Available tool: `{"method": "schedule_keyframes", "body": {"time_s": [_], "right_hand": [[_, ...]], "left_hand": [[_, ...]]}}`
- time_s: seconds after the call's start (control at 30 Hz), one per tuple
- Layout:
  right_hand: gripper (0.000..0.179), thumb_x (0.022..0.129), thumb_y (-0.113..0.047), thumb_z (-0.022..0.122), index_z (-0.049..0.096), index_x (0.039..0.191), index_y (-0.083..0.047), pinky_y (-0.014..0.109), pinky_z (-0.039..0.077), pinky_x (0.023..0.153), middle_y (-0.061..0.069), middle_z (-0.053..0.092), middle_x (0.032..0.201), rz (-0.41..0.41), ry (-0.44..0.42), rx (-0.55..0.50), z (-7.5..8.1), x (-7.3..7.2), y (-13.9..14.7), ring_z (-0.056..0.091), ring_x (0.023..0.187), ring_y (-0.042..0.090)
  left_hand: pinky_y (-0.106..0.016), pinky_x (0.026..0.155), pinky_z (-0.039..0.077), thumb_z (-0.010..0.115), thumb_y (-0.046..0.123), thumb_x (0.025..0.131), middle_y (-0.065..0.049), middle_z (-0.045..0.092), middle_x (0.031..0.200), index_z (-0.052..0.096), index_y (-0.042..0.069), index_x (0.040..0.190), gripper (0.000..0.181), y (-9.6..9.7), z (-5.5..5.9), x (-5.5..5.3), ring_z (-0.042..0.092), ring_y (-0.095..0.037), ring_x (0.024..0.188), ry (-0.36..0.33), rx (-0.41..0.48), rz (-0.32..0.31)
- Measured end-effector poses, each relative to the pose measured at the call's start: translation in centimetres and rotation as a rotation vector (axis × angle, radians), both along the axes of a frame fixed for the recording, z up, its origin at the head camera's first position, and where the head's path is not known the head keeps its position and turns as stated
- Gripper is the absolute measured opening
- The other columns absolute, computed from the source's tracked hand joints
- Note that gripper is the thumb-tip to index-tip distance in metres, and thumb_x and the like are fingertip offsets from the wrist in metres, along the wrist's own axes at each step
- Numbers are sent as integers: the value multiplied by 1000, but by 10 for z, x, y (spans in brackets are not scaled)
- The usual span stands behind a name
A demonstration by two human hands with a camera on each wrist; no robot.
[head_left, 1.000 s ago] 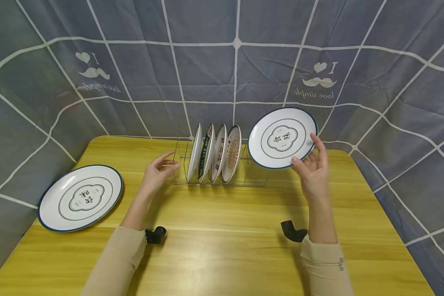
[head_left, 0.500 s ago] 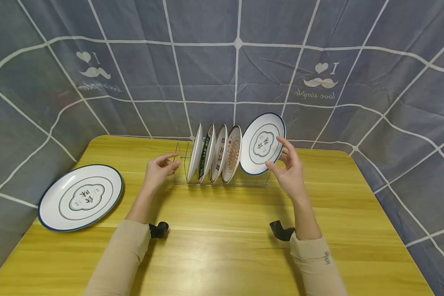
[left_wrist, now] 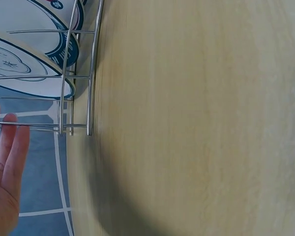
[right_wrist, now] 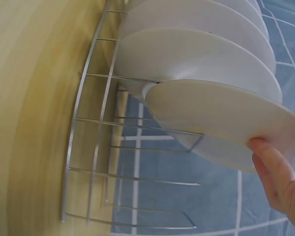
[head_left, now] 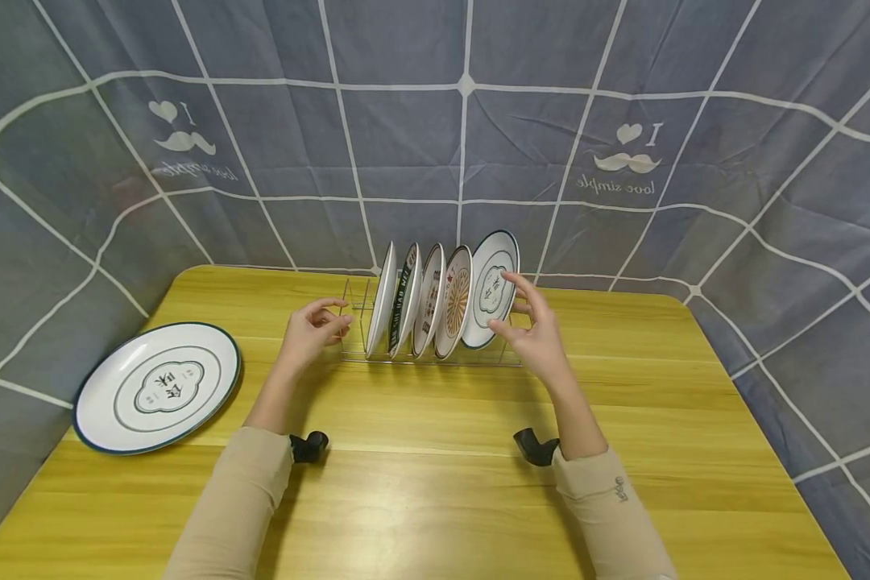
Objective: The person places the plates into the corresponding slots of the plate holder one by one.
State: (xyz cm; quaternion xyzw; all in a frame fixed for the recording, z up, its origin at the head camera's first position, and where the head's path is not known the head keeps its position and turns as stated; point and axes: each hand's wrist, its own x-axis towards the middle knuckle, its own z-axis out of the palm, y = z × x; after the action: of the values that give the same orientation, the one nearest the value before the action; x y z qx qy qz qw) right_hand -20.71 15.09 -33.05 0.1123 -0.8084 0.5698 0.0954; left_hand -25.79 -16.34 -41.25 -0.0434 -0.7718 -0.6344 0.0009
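Curtain of grey-blue cloth with white lines [head_left: 406, 153] hangs behind a yellow wood-grained table [head_left: 435, 499]. Toward the table's far edge stands a long, silvery wire rack [left_wrist: 90, 77]. Left of it, well apart, a large white plate with a blue rim [head_left: 157, 388] lies flat. A smaller round white plate with dark lettering [head_left: 491, 290] tilts at the rack's right part, just beside an orange-sunburst plate [head_left: 455, 302], the last of four upright white plates [head_left: 428, 302]. Whether its low rim bears on the rack's base, I cannot tell. The right hand [head_left: 539, 334] pinches its right rim between thumb and fingers; the left hand [head_left: 310, 334] has its fingers curled about the rack's left end wire [left_wrist: 44, 124].

To seat the tilted plate well, I would turn it parallel to its neighbours, lower its rim squarely between the wires while the left hand braces the rack, and let go only once it stands unaided.
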Motion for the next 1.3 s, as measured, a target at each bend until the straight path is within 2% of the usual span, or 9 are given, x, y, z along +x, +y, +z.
{"method": "schedule_keyframes", "body": {"time_s": [0.1, 0.3, 0.4, 0.63, 0.9, 1.3], "right_hand": [[64, 77, 9, 67, 42, 134, -7, 20, 51, 63, 18, 38, 135, -5, -13, 23, -10, -6, -1, 50, 104, 39], [67, 76, 5, 70, 44, 134, -14, 36, 54, 71, 17, 40, 129, -5, -25, 15, -38, -22, 1, 49, 105, 35], [69, 75, 6, 70, 43, 135, -12, 39, 54, 71, 19, 39, 129, 1, -32, -5, -42, -25, 1, 48, 106, 38], [67, 74, 6, 71, 46, 133, -14, 34, 54, 70, 22, 39, 127, -13, -11, 1, -52, -26, -3, 49, 104, 37], [68, 76, 4, 70, 45, 134, -20, 42, 52, 78, 21, 37, 127, 10, -11, -9, -61, -22, -3, 47, 106, 37], [66, 79, 0, 68, 40, 137, -18, 43, 49, 83, 21, 33, 131, 29, 4, 3, -64, -18, -3, 44, 110, 37]], "left_hand": [[-31, 67, 55, 62, 12, 88, 10, 60, 66, 53, -5, 118, 36, 0, 1, 1, 61, -8, 68, 2, 5, -8], [-32, 69, 55, 61, 13, 89, 8, 60, 69, 51, -3, 119, 36, -1, 2, 2, 60, -4, 68, -8, 26, -36], [-33, 69, 55, 60, 12, 89, 9, 60, 68, 51, -2, 118, 34, -1, 2, 1, 60, -4, 68, -6, 34, -39], [-35, 71, 55, 59, 10, 89, 9, 60, 67, 50, -2, 118, 32, 0, 0, 0, 61, -4, 68, -10, 52, -36], [-35, 71, 54, 59, 11, 90, 9, 60, 67, 49, -2, 119, 33, -1, 0, 1, 61, -3, 68, -20, 48, -34], [-39, 74, 54, 58, 11, 90, 9, 59, 68, 49, -3, 120, 35, 1, 0, 2, 61, -3, 68, -30, 29, -24]]}}
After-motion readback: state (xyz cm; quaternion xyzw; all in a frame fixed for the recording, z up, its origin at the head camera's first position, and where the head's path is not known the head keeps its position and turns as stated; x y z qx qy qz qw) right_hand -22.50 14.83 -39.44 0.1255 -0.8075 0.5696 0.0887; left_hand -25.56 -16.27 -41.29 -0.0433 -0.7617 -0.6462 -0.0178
